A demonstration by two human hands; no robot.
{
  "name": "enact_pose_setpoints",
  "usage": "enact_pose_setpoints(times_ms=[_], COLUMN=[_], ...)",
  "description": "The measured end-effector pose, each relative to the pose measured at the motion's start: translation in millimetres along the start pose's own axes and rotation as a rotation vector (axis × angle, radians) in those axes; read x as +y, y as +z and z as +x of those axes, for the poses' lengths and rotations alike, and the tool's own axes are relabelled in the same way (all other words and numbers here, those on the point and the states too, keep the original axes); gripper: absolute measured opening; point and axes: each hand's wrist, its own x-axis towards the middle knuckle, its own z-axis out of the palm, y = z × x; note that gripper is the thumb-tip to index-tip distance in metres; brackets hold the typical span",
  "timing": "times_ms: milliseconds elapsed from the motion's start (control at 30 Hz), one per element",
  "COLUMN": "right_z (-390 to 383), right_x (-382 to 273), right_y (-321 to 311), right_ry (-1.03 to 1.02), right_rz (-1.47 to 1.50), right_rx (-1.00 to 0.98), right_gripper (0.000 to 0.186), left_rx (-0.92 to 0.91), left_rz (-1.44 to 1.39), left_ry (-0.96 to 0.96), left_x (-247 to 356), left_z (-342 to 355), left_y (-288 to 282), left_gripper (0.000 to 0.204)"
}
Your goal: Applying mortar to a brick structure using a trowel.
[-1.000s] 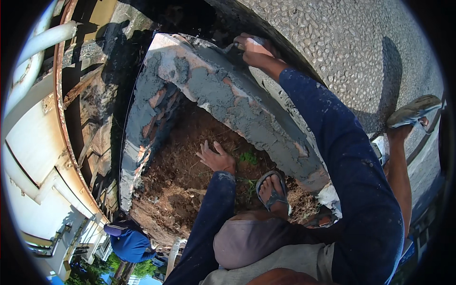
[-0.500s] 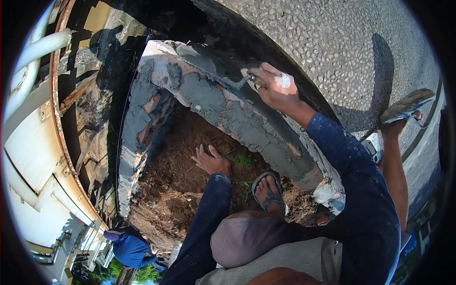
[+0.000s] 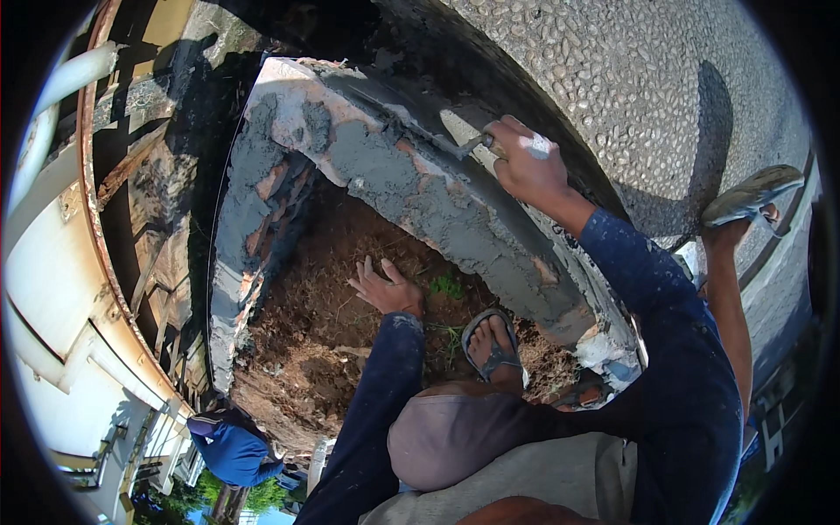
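My right hand (image 3: 532, 164) grips the handle of a trowel (image 3: 473, 144) at the outer side of a low wall (image 3: 411, 188). The blade is held against that side, though its edges are hard to tell from the grey mortar. White residue marks the back of this hand. The wall's top is coated with rough wet mortar, with reddish patches showing through, and it bends at a corner on the far left. My left hand (image 3: 386, 287) is empty, fingers spread, over the brown soil (image 3: 337, 236) inside the wall; whether it touches the soil I cannot tell.
A pebbled pavement (image 3: 604, 79) lies beyond the wall, across a dark gap. My sandaled foot (image 3: 494, 346) stands on the soil beside a small green plant (image 3: 446, 286); another sandal (image 3: 752, 197) rests on the pavement. A person in blue (image 3: 232, 451) is at lower left, near rusty metalwork (image 3: 87, 166).
My right hand has moved a little to the right along the wall with the trowel. The view has shifted slightly. My left hand stays over the soil, fingers still spread.
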Motion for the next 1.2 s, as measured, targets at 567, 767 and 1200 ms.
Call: enact_pose_setpoints(times_ms=[567, 767, 1200], right_z=[107.8, 62.8, -52.2], right_x=[61.0, 8.7, 2.8], right_y=[78.4, 15.8, -36.4], right_ry=[0.015, 0.061, -0.413], right_rz=[-0.037, 0.058, -0.297], right_rx=[-0.163, -0.271, 0.003], right_gripper=[0.035, 0.05, 0.031], left_rx=[-0.032, -0.032, 0.0], left_rz=[-0.016, 0.003, -0.005], left_ry=[0.018, 0.013, 0.018], left_x=[8.0, 3.6, 3.4], left_z=[-3.9, -2.7, -5.3], left_y=[4.1, 0.1, 8.5], left_gripper=[0.057, 0.056, 0.057])
